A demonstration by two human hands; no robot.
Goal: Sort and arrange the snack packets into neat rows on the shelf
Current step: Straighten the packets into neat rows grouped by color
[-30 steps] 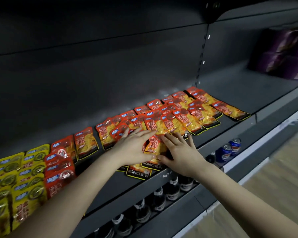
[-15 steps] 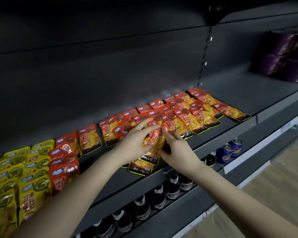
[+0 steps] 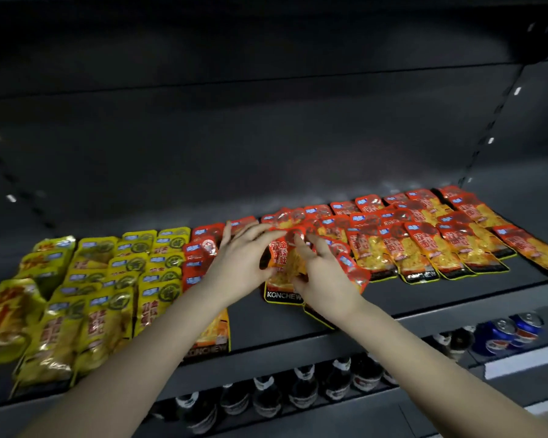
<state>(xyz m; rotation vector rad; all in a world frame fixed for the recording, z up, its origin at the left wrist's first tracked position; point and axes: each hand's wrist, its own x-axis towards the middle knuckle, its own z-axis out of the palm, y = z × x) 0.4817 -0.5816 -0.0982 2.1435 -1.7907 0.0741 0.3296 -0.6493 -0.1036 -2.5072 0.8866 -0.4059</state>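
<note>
Currently, both hands grasp one red packet [image 3: 285, 259] near the middle of the shelf [image 3: 424, 295]. The left hand [image 3: 241, 263] curls its fingers [image 3: 260, 232] round the packet's left edge; the right hand [image 3: 325, 276] pinches the right edge. The packet sits tilted above other packets that lie flat. Overlapping red packets [image 3: 424, 248] run from there to the shelf's right end. Yellow packets [image 3: 108, 279] fill the left end. A bare strip of shelf runs along the front edge, right of the hands.
</note>
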